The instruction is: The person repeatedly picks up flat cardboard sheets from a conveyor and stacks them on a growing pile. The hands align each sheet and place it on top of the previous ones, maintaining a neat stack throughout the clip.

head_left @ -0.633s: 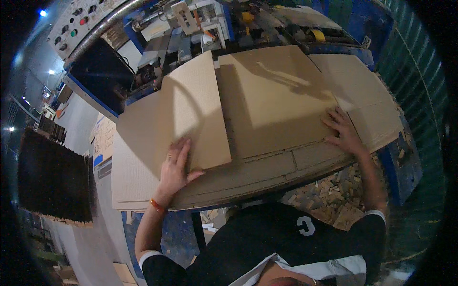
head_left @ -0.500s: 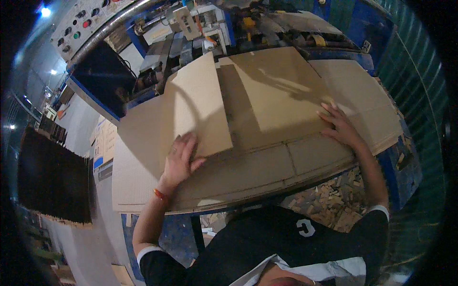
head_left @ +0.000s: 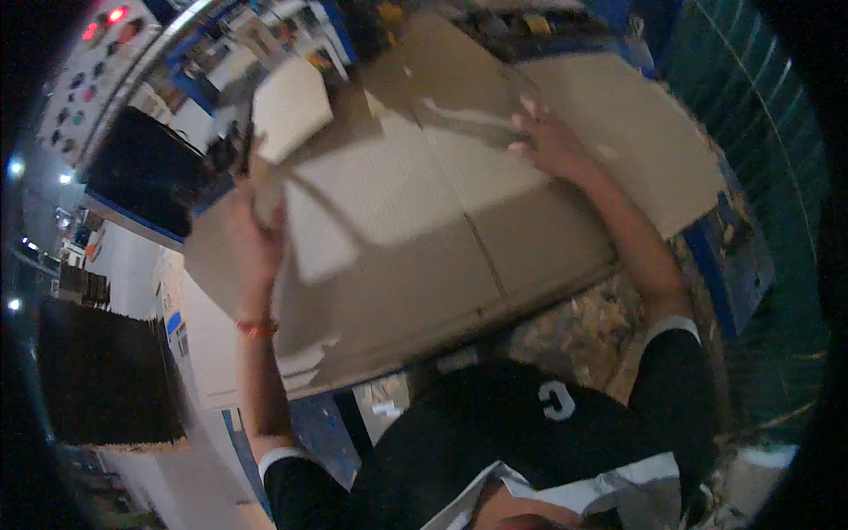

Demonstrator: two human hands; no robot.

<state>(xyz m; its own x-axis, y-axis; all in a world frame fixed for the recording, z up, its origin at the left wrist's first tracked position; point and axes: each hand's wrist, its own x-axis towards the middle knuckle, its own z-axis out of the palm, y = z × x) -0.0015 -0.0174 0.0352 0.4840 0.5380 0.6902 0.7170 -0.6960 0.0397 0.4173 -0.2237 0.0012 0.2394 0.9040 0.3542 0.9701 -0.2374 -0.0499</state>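
Observation:
A large creased cardboard sheet (head_left: 389, 300) lies on a stack at the machine's front. A pale, upturned cardboard flap (head_left: 291, 106) stands at its far left, and a darker cardboard piece (head_left: 424, 57) reaches up to the machine. My left hand (head_left: 256, 225) is at the left side below the pale flap; motion smears its fingers, so its grip does not show. Stretched forward, my right hand (head_left: 552, 146) rests with parted fingers on or just over the darker piece's right edge, holding nothing visible.
The machine (head_left: 265, 40) stands ahead, its control panel (head_left: 84, 79) at the upper left. Cardboard scraps (head_left: 574, 336) lie below the near edge. Another cardboard stack (head_left: 106, 375) is on the left. A green corrugated wall (head_left: 751, 115) closes off the right.
Both hands have moved forward, away from me, the left also leftward. The two upper cardboard pieces have shifted toward the machine, baring more of the sheet below. The view has shifted too.

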